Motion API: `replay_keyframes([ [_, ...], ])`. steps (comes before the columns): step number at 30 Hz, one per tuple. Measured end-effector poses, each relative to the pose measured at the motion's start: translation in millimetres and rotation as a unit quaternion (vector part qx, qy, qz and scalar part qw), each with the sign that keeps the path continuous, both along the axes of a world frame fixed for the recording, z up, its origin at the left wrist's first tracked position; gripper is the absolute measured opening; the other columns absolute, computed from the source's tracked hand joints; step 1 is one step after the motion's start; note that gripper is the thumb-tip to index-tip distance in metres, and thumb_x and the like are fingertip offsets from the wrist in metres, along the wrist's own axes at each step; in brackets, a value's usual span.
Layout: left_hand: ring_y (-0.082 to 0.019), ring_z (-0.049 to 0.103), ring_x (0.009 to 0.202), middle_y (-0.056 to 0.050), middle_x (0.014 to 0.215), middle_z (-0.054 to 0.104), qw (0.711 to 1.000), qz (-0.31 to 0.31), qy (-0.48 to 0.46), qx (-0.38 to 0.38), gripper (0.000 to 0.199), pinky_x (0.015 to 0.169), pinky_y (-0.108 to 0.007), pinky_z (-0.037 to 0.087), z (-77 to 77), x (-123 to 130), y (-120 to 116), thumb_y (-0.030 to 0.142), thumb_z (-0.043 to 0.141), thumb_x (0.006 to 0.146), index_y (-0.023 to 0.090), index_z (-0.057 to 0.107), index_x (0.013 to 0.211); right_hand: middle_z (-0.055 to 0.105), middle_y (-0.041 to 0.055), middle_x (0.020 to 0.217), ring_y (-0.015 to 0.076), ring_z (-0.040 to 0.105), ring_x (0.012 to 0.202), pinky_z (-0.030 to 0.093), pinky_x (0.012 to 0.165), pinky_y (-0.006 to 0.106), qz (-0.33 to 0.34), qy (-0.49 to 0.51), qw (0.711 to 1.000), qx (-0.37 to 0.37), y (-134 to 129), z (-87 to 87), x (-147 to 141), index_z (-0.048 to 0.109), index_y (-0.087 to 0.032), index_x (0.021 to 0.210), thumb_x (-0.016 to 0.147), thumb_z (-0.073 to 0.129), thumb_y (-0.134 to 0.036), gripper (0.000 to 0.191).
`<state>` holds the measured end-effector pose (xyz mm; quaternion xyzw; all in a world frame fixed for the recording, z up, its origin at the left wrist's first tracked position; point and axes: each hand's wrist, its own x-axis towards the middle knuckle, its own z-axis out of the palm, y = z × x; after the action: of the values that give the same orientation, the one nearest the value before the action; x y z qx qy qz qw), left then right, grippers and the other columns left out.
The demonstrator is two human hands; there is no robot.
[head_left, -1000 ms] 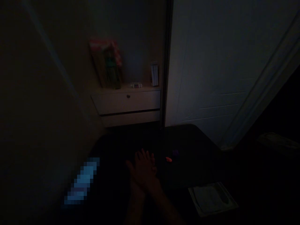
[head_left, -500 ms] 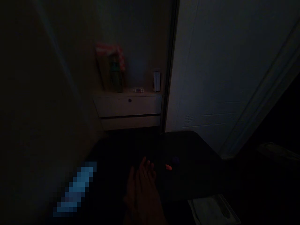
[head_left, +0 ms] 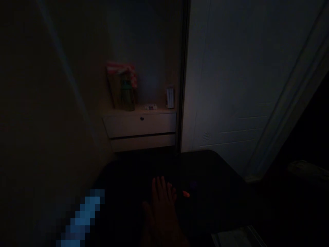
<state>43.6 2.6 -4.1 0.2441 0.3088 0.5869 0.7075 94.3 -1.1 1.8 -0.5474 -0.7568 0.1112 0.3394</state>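
Observation:
In the dim head view, my right hand (head_left: pixel 164 209) lies over my left hand (head_left: pixel 146 230), palms together above the black table. The right hand's fingers are stretched forward. Fingertips of the left hand show past its right side, also extended, while most of that hand is covered. Whatever may be between the palms is hidden. A small orange piece (head_left: pixel 186 194) rests on the table just right of the hands, with a dark purple lump (head_left: pixel 193 185) behind it.
The black table (head_left: pixel 205 164) has a flat, pale, clear-edged item (head_left: pixel 235 238) at its near right. Behind stand drawers (head_left: pixel 141 127), with a green bottle (head_left: pixel 126 92), a red-and-white bag (head_left: pixel 119 68) and small white boxes (head_left: pixel 170 98) above. A pixelated bright patch lies left.
The view has tilted, so the background sits lower. The right hand has shifted across the left hand and now covers more of it. The orange and purple pieces remain on the table.

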Motion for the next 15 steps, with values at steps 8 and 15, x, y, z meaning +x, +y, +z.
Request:
replay_keyframes([
  [8,-0.012,0.064,0.062,0.001,0.078,0.069,0.985,0.131,0.113,-0.029,0.046,0.052,-0.021,0.05,9.1,-17,-7,0.054,0.076,0.08,0.023,0.069,0.113,0.05,0.0141,0.153,0.0375,0.033,0.149,0.031,0.117,0.069,-0.09,0.033,0.981,0.168,17,-5.3,67,0.058,-0.023,0.14,0.102,0.049,-0.034,0.041],
  [15,-0.003,0.039,0.036,0.011,0.046,0.044,0.967,0.223,0.091,-0.077,0.052,0.039,-0.015,0.033,4.8,-23,-1,0.064,0.085,0.06,0.021,0.067,0.082,0.065,0.0147,0.133,0.0337,0.062,0.121,0.054,0.096,0.053,-0.108,-0.027,0.988,0.109,49,-38.8,164,0.068,-0.023,0.128,0.093,0.055,-0.027,0.037],
])
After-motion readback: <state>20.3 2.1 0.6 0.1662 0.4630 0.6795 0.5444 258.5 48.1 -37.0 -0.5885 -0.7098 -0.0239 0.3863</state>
